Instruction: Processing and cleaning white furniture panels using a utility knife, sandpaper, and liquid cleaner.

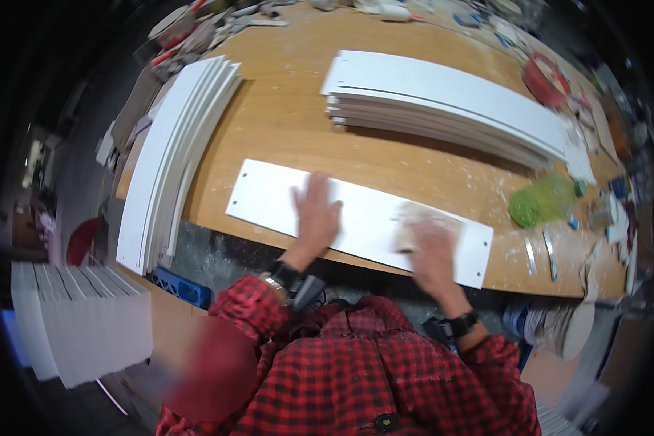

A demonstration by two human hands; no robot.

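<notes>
While the left hand (317, 216) lies spread on the white board (367, 207), the right hand (430, 251) sits over a pale cloth (408, 213) toward its right end.
The board rests along the near edge of the wooden table (283, 123), beneath both hands, its two ends uncovered. The left fingers are loosely apart and grip nothing; blur over the right hand and the cloth leaves it unclear whether those fingers pinch it or only press. Part of the board's middle is hidden, and the cloth's outline fades into the white surface.
</notes>
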